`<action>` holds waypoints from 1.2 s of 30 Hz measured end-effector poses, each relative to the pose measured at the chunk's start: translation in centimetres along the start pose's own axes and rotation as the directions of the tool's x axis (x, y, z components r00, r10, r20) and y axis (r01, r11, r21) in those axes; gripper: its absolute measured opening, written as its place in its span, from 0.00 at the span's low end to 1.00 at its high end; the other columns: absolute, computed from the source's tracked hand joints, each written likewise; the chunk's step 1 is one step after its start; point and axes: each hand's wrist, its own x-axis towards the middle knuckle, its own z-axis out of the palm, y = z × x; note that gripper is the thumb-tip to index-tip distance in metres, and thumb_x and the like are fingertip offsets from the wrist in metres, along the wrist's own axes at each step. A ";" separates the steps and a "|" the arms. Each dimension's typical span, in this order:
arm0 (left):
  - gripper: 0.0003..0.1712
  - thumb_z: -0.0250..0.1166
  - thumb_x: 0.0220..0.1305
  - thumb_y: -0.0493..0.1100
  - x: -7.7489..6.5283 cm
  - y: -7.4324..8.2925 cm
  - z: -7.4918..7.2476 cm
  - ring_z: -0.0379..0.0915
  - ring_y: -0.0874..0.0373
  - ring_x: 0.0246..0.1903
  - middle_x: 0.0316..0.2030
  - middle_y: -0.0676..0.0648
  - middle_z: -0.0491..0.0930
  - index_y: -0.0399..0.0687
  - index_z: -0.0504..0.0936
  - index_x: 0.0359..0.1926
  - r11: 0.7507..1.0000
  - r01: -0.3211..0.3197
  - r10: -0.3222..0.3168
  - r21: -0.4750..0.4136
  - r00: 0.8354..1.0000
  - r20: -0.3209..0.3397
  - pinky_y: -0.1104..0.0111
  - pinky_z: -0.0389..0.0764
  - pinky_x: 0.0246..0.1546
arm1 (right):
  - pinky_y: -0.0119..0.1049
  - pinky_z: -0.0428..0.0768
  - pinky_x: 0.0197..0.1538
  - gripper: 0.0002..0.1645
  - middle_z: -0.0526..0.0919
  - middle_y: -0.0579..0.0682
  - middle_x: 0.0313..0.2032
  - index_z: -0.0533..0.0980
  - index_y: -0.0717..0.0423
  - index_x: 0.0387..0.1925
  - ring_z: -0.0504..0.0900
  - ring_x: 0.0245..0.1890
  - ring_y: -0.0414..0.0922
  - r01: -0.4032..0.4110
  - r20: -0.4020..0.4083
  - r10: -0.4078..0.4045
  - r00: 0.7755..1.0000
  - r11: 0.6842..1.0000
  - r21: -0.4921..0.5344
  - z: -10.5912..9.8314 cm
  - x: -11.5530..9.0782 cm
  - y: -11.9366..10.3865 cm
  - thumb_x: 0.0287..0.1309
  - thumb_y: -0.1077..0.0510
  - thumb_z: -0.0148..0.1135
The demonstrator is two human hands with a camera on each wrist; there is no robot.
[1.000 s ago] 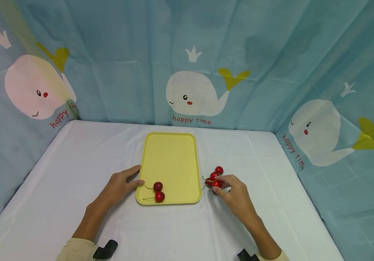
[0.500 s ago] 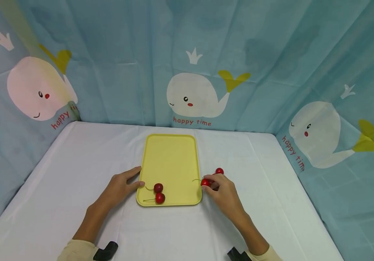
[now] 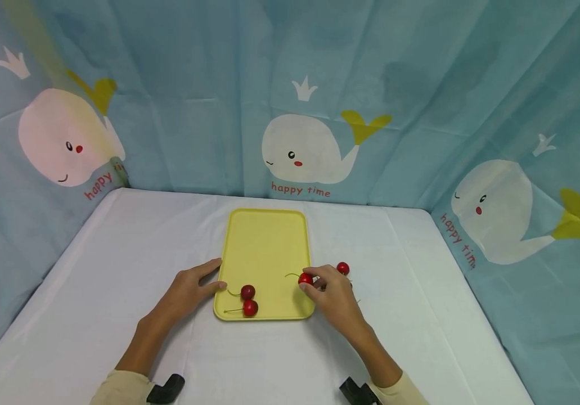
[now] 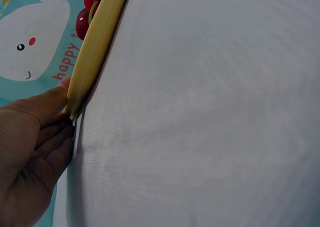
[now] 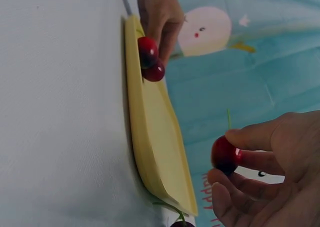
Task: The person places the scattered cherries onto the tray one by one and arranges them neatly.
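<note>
A red cherry (image 3: 305,279) with a thin green stem is pinched between the thumb and fingers of my right hand (image 3: 337,298), over the right edge of the yellow tray (image 3: 265,242). The right wrist view shows this held cherry (image 5: 224,155) in the fingertips. My left hand (image 3: 184,293) holds the tray's left edge; in the left wrist view, its thumb (image 4: 47,103) lies over the rim and the fingers curl against the outer side. Inside the tray's near left corner lie a dark red cherry (image 3: 247,292) and a brighter cherry (image 3: 250,307), stems pointing left.
Right of the tray, another cherry (image 3: 342,268) lies on the white tablecloth (image 3: 421,315); more cherries there are mostly hidden behind my right hand. A blue curtain (image 3: 193,124) with printed whales hangs around the table's back and sides.
My right hand has taken a cherry from the pile right of the tray and carried it left over the tray's edge. The left hand has kept its place at the tray.
</note>
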 end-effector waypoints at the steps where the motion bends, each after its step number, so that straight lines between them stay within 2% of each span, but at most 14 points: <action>1: 0.44 0.73 0.69 0.53 0.0 0.0 0.0 0.60 0.35 0.77 0.76 0.38 0.68 0.43 0.68 0.79 1.000 0.001 -0.001 -0.002 1.000 0.001 0.40 0.66 0.75 | 0.27 0.83 0.35 0.19 0.87 0.46 0.46 0.87 0.55 0.55 0.83 0.39 0.39 -0.002 0.003 0.002 1.000 1.000 0.002 0.1 0.1 -0.1 0.62 0.59 0.77; 22: 0.44 0.73 0.69 0.52 0.1 -0.1 0.2 0.59 0.36 0.78 0.77 0.38 0.68 0.42 0.68 0.79 1.000 0.007 -0.007 -0.005 1.000 0.003 0.41 0.66 0.76 | 0.27 0.85 0.37 0.18 0.87 0.49 0.48 0.86 0.56 0.54 0.87 0.42 0.43 0.057 0.074 -0.060 0.995 0.997 0.046 2.8 1.8 -0.9 0.63 0.57 0.77; 36: 0.43 0.74 0.69 0.50 -0.1 0.6 0.0 0.60 0.35 0.77 0.76 0.37 0.68 0.41 0.68 0.79 1.000 0.010 -0.010 0.007 1.000 -0.007 0.41 0.66 0.76 | 0.28 0.85 0.40 0.18 0.88 0.50 0.47 0.87 0.57 0.54 0.86 0.43 0.45 0.114 0.110 -0.114 0.987 0.993 0.010 4.8 3.3 -1.8 0.66 0.55 0.75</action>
